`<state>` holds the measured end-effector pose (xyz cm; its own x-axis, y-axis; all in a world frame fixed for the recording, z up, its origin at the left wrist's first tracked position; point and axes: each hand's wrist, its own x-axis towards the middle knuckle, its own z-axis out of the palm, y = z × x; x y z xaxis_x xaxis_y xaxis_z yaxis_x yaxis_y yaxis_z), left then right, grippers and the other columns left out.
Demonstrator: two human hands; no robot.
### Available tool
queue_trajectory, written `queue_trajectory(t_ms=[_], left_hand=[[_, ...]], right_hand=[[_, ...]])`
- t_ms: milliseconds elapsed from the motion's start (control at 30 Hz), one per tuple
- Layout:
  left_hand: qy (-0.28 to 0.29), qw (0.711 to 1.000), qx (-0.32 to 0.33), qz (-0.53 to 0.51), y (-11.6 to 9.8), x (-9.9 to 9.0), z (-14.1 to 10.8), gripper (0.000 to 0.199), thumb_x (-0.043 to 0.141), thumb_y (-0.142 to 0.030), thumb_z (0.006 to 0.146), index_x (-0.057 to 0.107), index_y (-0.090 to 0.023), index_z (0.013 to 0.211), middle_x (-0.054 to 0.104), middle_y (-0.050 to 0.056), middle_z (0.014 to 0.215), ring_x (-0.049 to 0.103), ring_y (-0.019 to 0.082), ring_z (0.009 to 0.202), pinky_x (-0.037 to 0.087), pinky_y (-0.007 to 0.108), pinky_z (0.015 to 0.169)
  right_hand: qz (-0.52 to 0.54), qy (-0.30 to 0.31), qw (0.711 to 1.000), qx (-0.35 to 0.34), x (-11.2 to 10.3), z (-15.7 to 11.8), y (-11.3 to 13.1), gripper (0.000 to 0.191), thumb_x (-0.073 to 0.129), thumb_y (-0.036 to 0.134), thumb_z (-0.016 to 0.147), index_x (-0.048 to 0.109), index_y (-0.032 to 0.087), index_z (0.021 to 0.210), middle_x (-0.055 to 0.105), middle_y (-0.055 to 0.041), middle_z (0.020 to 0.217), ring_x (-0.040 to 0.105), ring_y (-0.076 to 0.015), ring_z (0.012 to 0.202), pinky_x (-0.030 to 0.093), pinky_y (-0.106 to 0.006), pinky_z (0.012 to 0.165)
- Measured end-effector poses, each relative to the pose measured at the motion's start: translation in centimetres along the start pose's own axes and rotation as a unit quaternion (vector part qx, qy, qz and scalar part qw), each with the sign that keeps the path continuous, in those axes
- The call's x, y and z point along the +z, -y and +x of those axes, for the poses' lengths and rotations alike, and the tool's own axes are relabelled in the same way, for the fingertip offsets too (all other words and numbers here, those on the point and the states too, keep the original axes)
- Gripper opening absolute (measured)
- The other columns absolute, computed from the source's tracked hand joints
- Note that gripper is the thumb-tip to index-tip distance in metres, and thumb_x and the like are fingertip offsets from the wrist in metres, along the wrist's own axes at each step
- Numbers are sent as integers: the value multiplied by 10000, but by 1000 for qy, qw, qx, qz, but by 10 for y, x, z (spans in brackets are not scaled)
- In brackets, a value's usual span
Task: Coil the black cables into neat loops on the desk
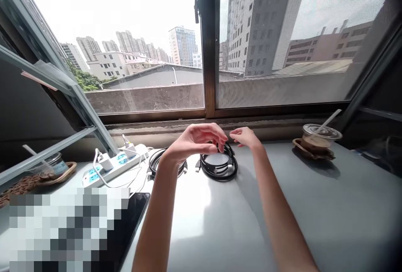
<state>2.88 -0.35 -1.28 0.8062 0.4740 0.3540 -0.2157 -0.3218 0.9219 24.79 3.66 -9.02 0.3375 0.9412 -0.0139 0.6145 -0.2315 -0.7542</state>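
Observation:
Two coiled black cables with plug ends lie side by side on the light table near the window. My left hand is raised over the gap between the left coil and the right coil. Its fingers curve forward with the thumb apart below them, and I see nothing in its grasp. It hides part of both coils. Just beyond the right coil's upper right edge is my right hand, fingers loosely bent toward the left and apart from the thumb. Nothing shows between them.
On the left, a white power strip holds plugged-in chargers with trailing white cords. A black tablet-like device lies in front, partly pixelated. Drink cups stand at far left and right. A metal rack and the window frame border the table.

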Motion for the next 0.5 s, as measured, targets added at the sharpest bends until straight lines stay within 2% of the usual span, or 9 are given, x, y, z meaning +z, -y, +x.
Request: queue_trajectory(t_ms=[67, 100, 167, 233, 300, 367, 400, 500], left_hand=[[134, 989, 32, -52, -24, 29, -5, 460, 819, -529, 539, 655, -177, 785, 640, 55, 808, 617, 159, 681, 504, 266, 691], [183, 981, 12, -59, -32, 44, -7, 494, 826, -551, 501, 639, -178, 765, 627, 55, 748, 610, 164, 667, 498, 256, 670], [277, 959, -8, -60, -42, 69, -7, 509, 754, -636, 542, 613, -180, 719, 616, 60, 727, 600, 159, 654, 493, 241, 659], [358, 933, -20, -32, -45, 81, -4, 510, 630, -688, 648, 610, -180, 685, 622, 82, 802, 602, 162, 698, 496, 239, 713], [416, 908, -37, 4, -45, 81, -2, 532, 514, -692, 738, 601, -177, 639, 616, 99, 863, 603, 167, 736, 495, 240, 758], [440, 895, -63, 28, -45, 72, -4, 529, 507, -676, 755, 580, -177, 593, 608, 98, 836, 596, 158, 691, 502, 235, 734], [431, 898, -77, 39, -47, 65, -6, 516, 538, -668, 742, 573, -179, 580, 608, 92, 798, 588, 150, 654, 506, 231, 704], [336, 936, -78, 71, -56, 46, -21, 472, 647, -630, 686, 567, -185, 550, 613, 69, 659, 572, 130, 568, 487, 217, 589]], right_hand=[[46, -15, 999, -25, -13, -7, 4, 209, 578, 242, 866, 663, 158, 1037, 681, -46, 958, 655, -118, 775, 544, -195, 630], [67, -23, 997, -35, -20, -11, 7, 217, 569, 230, 862, 669, 162, 1042, 685, -48, 961, 658, -121, 782, 538, -176, 609], [99, -46, 992, -58, -33, -22, 15, 242, 558, 223, 861, 666, 150, 1064, 683, -66, 976, 659, -132, 812, 529, -158, 578], [128, -59, 986, -88, -46, -38, 25, 265, 559, 243, 868, 660, 141, 1091, 676, -83, 1003, 654, -137, 839, 527, -150, 568], [171, -44, 974, -140, -59, -60, 37, 271, 576, 301, 871, 668, 177, 1094, 671, -61, 1028, 649, -118, 825, 533, -149, 582], [260, -7, 933, -248, -69, -85, 49, 308, 670, 406, 800, 700, 195, 1023, 676, -46, 971, 637, -112, 760, 538, -171, 570], [284, 10, 913, -292, -73, -98, 53, 281, 691, 419, 780, 714, 217, 974, 676, -23, 903, 625, -98, 725, 531, -168, 563], [331, 33, 860, -386, -83, -133, 62, 77, 703, 326, 794, 720, 307, 867, 642, 56, 763, 577, -41, 636, 496, -130, 570]])
